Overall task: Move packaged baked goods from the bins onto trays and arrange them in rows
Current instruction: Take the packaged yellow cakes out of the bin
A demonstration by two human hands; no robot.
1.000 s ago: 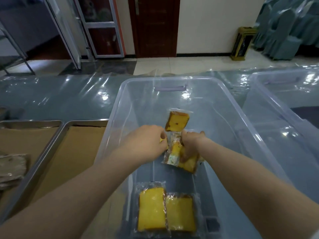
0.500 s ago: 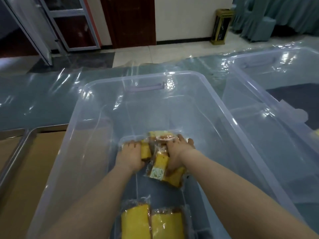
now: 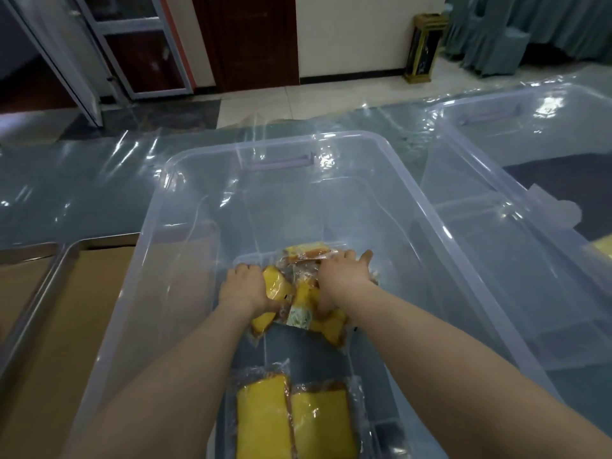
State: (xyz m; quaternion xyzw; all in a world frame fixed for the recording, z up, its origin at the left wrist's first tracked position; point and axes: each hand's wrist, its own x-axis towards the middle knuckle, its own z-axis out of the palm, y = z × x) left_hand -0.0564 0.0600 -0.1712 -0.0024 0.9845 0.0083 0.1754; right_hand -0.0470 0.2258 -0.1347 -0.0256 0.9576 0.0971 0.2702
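Both my hands reach down into a clear plastic bin (image 3: 430,220). A cluster of yellow cake slices in clear wrappers (image 3: 299,294) lies on its floor. My left hand (image 3: 246,288) closes around the cluster's left side, with a yellow slice (image 3: 276,284) against its palm. Over the cluster's right side lies my right hand (image 3: 342,276), fingers spread toward a wrapped slice at the far end (image 3: 308,251). Two more wrapped yellow slices (image 3: 291,422) lie side by side at the bin's near end, untouched.
A metal tray lined with brown paper (image 3: 66,326) sits left of the bin, a second tray's edge (image 3: 23,256) beyond it. Another clear bin (image 3: 536,154) stands at the right. Clear plastic sheeting covers the table (image 3: 82,187). Doors and a gold stand (image 3: 424,48) are behind.
Both hands went deeper into the bin and pulled the separate far slice together with the others into one cluster. The camera tilted down and shifted right.
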